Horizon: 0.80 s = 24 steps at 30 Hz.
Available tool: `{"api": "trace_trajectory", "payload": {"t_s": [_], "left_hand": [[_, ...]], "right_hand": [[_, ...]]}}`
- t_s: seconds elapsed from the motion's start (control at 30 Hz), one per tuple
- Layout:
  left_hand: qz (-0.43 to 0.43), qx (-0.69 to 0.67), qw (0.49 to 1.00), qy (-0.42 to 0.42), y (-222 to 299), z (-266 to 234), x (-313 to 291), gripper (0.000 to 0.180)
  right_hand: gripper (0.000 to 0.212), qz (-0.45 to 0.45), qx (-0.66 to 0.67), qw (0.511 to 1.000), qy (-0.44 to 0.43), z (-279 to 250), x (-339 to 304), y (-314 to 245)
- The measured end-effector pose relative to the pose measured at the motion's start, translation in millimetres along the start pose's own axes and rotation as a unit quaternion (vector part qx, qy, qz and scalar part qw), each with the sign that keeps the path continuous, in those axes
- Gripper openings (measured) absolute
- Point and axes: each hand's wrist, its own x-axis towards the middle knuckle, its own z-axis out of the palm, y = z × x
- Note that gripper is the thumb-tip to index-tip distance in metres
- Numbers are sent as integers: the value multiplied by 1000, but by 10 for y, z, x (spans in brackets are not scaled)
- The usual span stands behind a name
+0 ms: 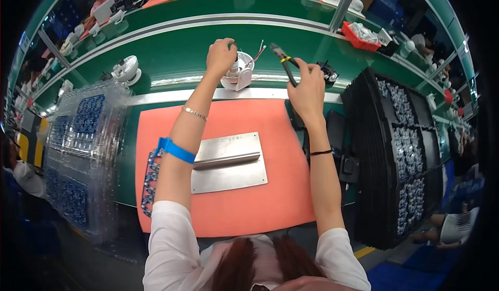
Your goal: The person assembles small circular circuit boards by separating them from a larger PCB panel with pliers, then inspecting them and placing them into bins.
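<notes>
At the far edge of the pink mat, my left hand (221,58) has its fingers curled against the far left side of a white rounded plastic housing (243,78). The fingertips are partly hidden there. Thin red and white wires (257,55) stick up from the housing's right side. To the right, my right hand (307,89) is closed around dark pliers (284,60) with yellow on the grips. Their jaws point up and to the left, apart from the wires, and look slightly blurred. Below my hands lies a silver metal plate (228,174) with a raised bar.
A strip of circuit boards (150,182) lies by my left forearm on the pink mat (270,208). Clear trays of blue boards (86,114) stand left, stacked black trays (384,161) right. Another white housing (126,69) sits far left; a red bin (360,37) is far right.
</notes>
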Motion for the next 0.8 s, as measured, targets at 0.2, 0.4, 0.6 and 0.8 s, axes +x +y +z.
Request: {"api": "trace_trajectory", "payload": {"t_s": [0.2, 0.4, 0.6, 0.8], "left_hand": [[-208, -61, 959, -180, -315, 410, 386, 30], [-142, -48, 950, -276, -495, 590, 658, 29], [-135, 13, 935, -329, -288, 650, 705, 29], [-162, -5, 937, -309, -305, 819, 699, 26]], "right_hand": [[49, -115, -119, 985, -42, 464, 312, -108], [42, -166, -224, 958, -68, 801, 432, -150], [37, -149, -254, 949, -112, 919, 427, -104], [25, -110, -272, 934, -203, 877, 607, -188]]}}
